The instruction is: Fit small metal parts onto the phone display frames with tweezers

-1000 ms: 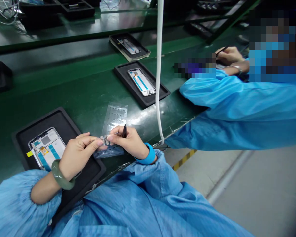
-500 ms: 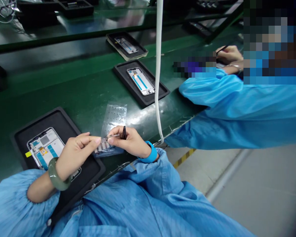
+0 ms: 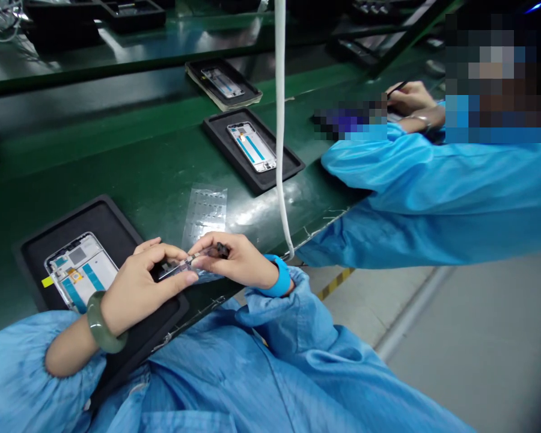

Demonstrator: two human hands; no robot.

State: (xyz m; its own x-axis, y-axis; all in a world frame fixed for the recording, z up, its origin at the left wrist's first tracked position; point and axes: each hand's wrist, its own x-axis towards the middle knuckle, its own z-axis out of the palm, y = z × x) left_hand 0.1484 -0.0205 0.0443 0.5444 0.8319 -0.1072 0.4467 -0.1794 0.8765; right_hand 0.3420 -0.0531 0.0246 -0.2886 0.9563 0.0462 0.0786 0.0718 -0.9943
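Note:
My left hand (image 3: pixel 148 276) has its thumb and fingers closed on the near edge of a clear plastic sheet (image 3: pixel 206 210) bearing rows of small dark marks. Shiny small pieces show between the fingertips, too small to name. Right beside it, my right hand (image 3: pixel 234 258) pinches at the same spot, with the black part of thin tweezers (image 3: pixel 223 249) showing in its grip; their tips are hard to make out. Under my left forearm, a phone frame (image 3: pixel 83 264) with blue strips and a yellow tab lies in a black tray (image 3: pixel 101 213), partly covered by the hand.
Another black tray (image 3: pixel 216 123) with a phone frame (image 3: pixel 252 147) lies ahead, and a further tray (image 3: pixel 247 96) behind it. A white cable (image 3: pixel 280 120) hangs down before the bench. At right, a co-worker's blue sleeve (image 3: pixel 379 162) rests at the bench edge.
My left hand has moved in closer to the right hand, and its thumb now lies below the right fingertips. The tweezers have tilted lower. The view has shifted slightly.

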